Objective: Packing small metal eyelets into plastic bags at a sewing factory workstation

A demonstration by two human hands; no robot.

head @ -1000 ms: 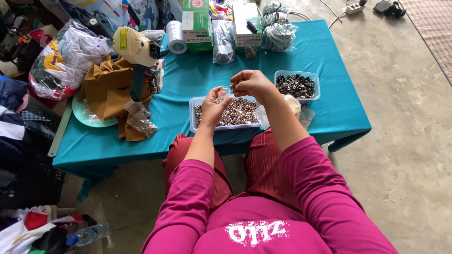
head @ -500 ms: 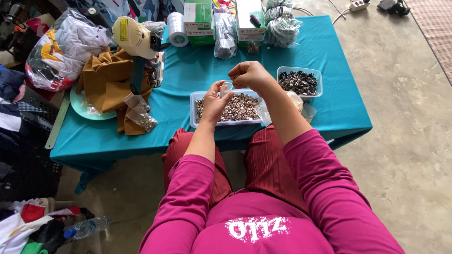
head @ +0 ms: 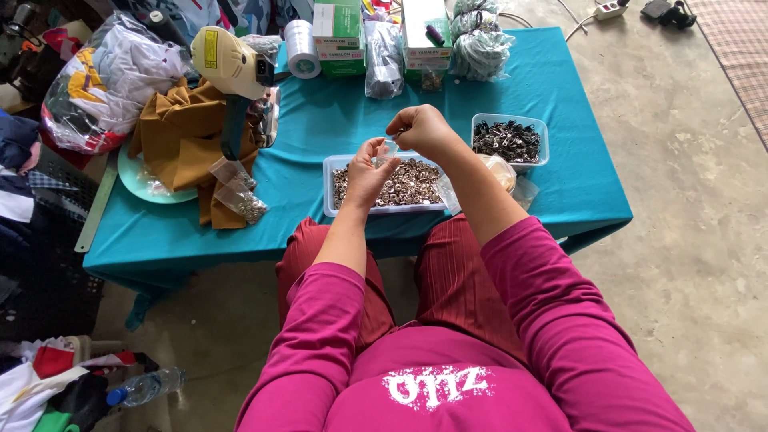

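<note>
A clear plastic tray (head: 330, 192) full of small silver metal rings stands near the front edge of a low table with a teal cloth (head: 336, 128). Above it, my left hand (head: 366, 172) and my right hand (head: 422, 130) together pinch a small clear plastic bag (head: 387, 150) between their fingertips. A second clear tray (head: 509, 141) holding dark metal pieces sits to the right of my right hand. A bag of pale parts (head: 501, 170) lies under my right forearm.
On the table's left lie brown cloth (head: 180, 136) on a pale green plate, a cream hand tool (head: 230, 68) and small bags of fittings (head: 238, 192). Boxes, a tape roll (head: 302, 46) and bagged goods line the far edge. Clothes lie on the floor at left.
Both hands stay above the ring tray, still working the small clear bag. The view has shifted a little; the hands sit slightly higher over the tray.
</note>
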